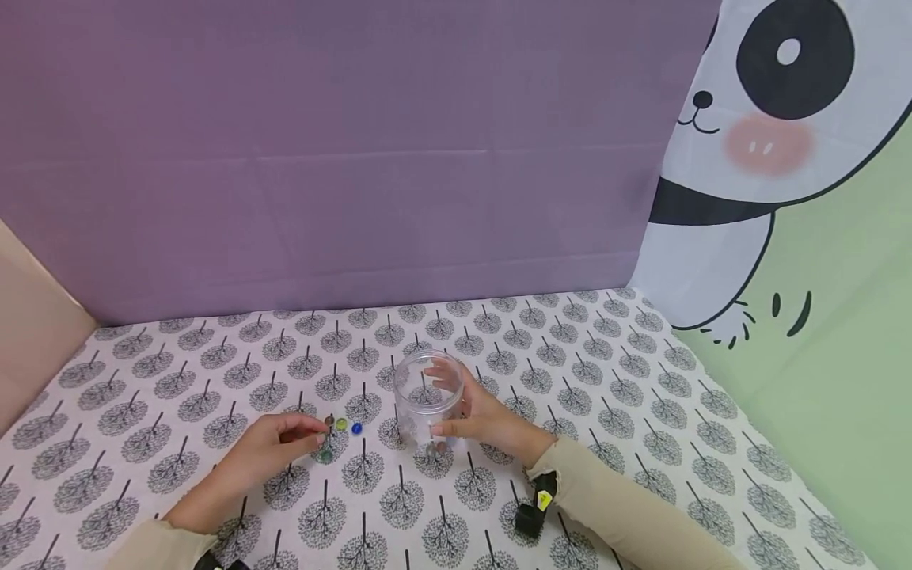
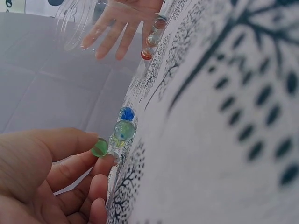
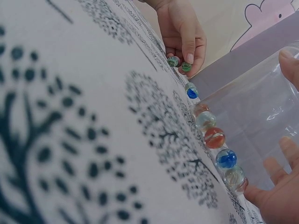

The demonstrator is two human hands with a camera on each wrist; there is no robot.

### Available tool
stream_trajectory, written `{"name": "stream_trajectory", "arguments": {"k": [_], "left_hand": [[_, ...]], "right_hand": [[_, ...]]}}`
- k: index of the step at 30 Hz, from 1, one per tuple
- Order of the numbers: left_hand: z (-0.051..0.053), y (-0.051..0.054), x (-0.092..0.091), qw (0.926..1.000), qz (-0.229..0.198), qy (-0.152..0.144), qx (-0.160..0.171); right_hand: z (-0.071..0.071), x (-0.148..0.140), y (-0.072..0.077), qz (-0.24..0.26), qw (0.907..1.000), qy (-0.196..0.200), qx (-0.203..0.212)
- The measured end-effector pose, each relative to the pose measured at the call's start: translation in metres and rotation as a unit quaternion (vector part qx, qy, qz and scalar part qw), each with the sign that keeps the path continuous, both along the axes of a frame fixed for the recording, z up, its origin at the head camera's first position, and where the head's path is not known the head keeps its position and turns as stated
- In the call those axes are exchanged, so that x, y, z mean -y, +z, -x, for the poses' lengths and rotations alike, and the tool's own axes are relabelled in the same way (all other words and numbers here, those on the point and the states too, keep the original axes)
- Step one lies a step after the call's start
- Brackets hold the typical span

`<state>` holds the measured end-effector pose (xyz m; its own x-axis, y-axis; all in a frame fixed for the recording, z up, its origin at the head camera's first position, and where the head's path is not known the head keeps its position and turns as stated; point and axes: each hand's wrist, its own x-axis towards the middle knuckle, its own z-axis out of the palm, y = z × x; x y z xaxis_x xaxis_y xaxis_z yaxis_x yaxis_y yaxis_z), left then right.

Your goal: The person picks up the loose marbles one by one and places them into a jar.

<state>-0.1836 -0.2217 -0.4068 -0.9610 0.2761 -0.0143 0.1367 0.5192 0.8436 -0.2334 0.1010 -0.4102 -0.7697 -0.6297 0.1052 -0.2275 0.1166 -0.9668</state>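
My left hand pinches a green marble between thumb and fingertips, low over the cloth. Close by lie a blue marble, a yellow-green marble, a dark brownish one and a green-tinted one. To their right, a clear open-topped jar stands upright, its far and right sides gripped by my right hand. Several marbles rest at the jar's bottom, among them an orange-red one and a blue one.
White cloth with a grey tree print covers the table. Behind it hangs a purple backdrop; a green panel with a panda drawing stands at the right, and a beige panel at the left.
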Motion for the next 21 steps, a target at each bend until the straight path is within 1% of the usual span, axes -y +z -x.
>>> {"name": "stream_trajectory", "arguments": {"k": [4,7,9,13,15,21], "left_hand": [[0.001,0.002,0.0,0.9998,0.009,0.011,-0.013],[0.0,0.004,0.0,0.9995,0.014,0.026,-0.015],[-0.001,0.005,0.0,0.9992,0.012,0.034,-0.016],[-0.004,0.008,0.0,0.9982,0.009,0.052,-0.028],[-0.005,0.011,-0.001,0.9975,0.004,0.059,-0.039],[-0.007,0.018,-0.002,0.995,-0.011,0.081,-0.058]], "right_hand": [[-0.001,0.0,0.002,-0.001,1.0,-0.004,0.003],[-0.001,0.001,0.003,0.005,0.9999,-0.003,0.011],[-0.002,0.002,0.003,0.013,0.9998,0.0,0.014],[-0.002,0.003,0.004,0.022,0.9997,0.005,0.009],[-0.001,0.003,0.004,0.019,0.9998,0.004,0.005],[-0.001,0.004,0.002,0.014,0.9998,-0.001,0.012]]}}
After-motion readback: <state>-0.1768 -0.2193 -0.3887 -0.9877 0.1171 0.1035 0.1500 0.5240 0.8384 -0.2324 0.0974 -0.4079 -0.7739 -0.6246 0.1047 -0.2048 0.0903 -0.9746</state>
